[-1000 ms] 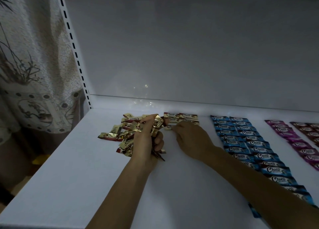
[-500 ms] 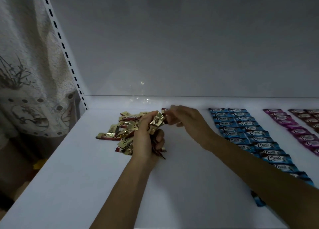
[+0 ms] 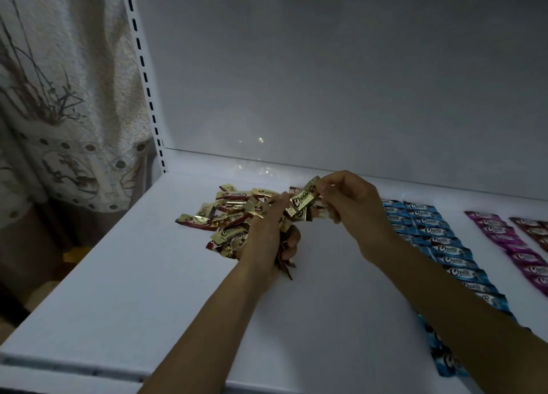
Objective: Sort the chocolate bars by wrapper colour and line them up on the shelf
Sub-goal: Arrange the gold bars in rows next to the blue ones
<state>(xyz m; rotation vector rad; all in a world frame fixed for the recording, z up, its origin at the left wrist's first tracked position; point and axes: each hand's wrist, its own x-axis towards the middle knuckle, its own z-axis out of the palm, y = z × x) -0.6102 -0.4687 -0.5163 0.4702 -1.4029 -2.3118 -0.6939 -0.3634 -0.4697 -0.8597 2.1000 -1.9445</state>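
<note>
I hold a bunch of gold bars (image 3: 292,214) in the curled left hand (image 3: 267,239) — my supply. The right hand (image 3: 350,206) pinches one bar (image 3: 302,200) by its end — ready to line up.

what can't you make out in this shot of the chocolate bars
Head view:
- Count of gold bars in the left hand: its fingers cover them.
- Maroon row: cut off by the right edge.
- Part of the blue rows: hidden under the right forearm.
- Shelf behind the right hand: blocked by it.
</note>
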